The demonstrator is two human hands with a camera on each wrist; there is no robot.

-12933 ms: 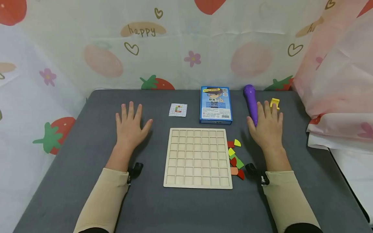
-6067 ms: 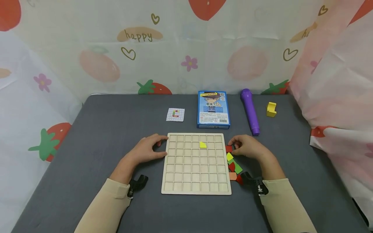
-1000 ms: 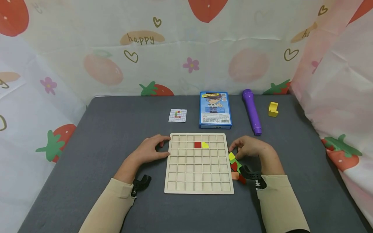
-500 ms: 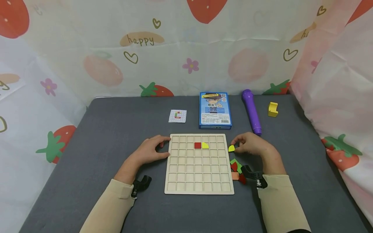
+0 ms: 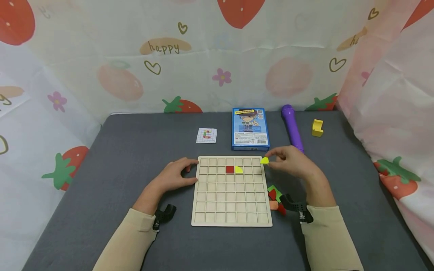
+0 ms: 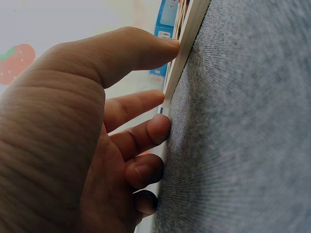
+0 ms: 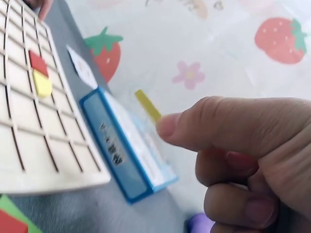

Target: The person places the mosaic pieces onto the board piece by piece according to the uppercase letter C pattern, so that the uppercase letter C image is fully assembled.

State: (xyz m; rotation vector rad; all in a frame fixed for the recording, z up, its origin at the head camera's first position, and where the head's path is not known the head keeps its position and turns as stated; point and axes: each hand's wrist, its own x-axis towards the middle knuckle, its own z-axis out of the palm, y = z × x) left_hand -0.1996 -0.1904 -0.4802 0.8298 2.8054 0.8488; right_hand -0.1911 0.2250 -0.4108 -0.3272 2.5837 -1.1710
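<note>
My left hand (image 5: 172,174) rests thumb and forefinger tips against the left edge of a wooden grid board (image 5: 230,226). The left wrist view shows that thumb (image 6: 141,48) on the board's side edge (image 6: 185,51), other fingers loosely bent. Between thumb and forefinger my right hand (image 5: 294,162) pinches a yellow quarter-round tile (image 5: 264,161) over the board's upper right corner. In the right wrist view this tile (image 7: 147,105) shows edge-on, raised above the board. A red square tile (image 5: 229,169) and another yellow quarter-round tile (image 5: 239,169) lie side by side in the second row.
Green, red and orange tiles (image 5: 273,205) lie along the board's right side, partly behind the right wrist's black camera mount (image 5: 292,203). Behind the board are a pattern card (image 5: 206,136), a blue box (image 5: 251,130), a purple microphone-shaped stick (image 5: 292,126) and a yellow block (image 5: 317,128).
Since the first frame, a yellow and a red tile have come onto the board. Within the last second my right hand has lifted a second yellow tile from the pile, up and leftward. The left hand stays.
</note>
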